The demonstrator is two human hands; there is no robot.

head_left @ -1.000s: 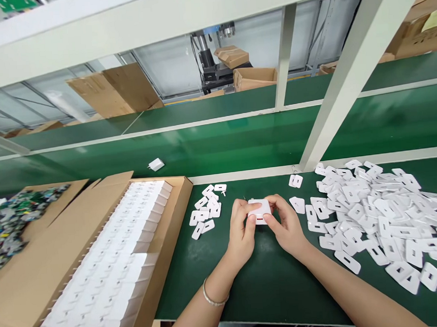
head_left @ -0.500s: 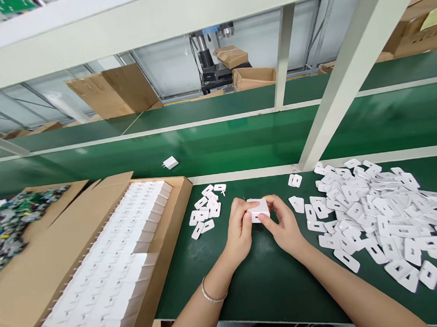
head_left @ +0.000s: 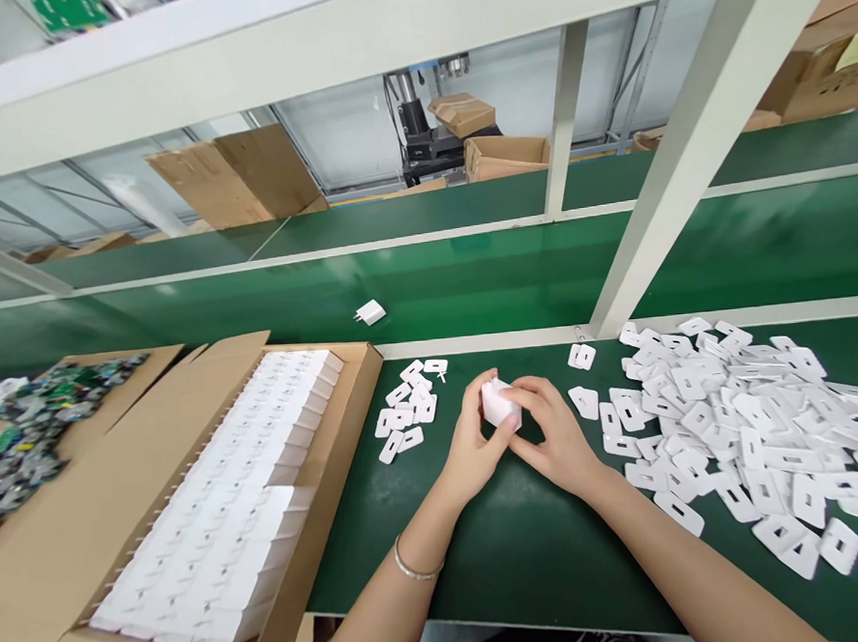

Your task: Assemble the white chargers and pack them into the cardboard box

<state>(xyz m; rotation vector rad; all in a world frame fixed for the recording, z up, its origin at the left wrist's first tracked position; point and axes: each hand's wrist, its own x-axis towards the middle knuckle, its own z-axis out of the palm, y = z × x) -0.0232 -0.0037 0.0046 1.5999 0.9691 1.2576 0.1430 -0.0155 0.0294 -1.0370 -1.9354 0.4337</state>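
Note:
A white plug housing (head_left: pixel 499 404) is held between both hands over the green bench. My left hand (head_left: pixel 474 439) wraps its left side, thumb on the near face. My right hand (head_left: pixel 552 435) grips it from the right with bent fingers. Right of the hands spreads a large heap of white cover plates (head_left: pixel 747 418), with a few loose ones at its left edge. A smaller group of white plates (head_left: pixel 405 410) lies left of the hands. The far left has a cardboard box (head_left: pixel 349 432) holding rows of white housings (head_left: pixel 229 508).
Circuit boards (head_left: pixel 49 422) lie on cardboard at the far left. Another white plug (head_left: pixel 371 312) appears against the green panel behind the bench. A slanted white post (head_left: pixel 668 190) rises behind the plate heap. Cardboard boxes (head_left: pixel 510 153) stand beyond the panel.
The housing has been turned in the hands, its broad face no longer facing up. My left fingers have moved around its far side. The view has shifted slightly.

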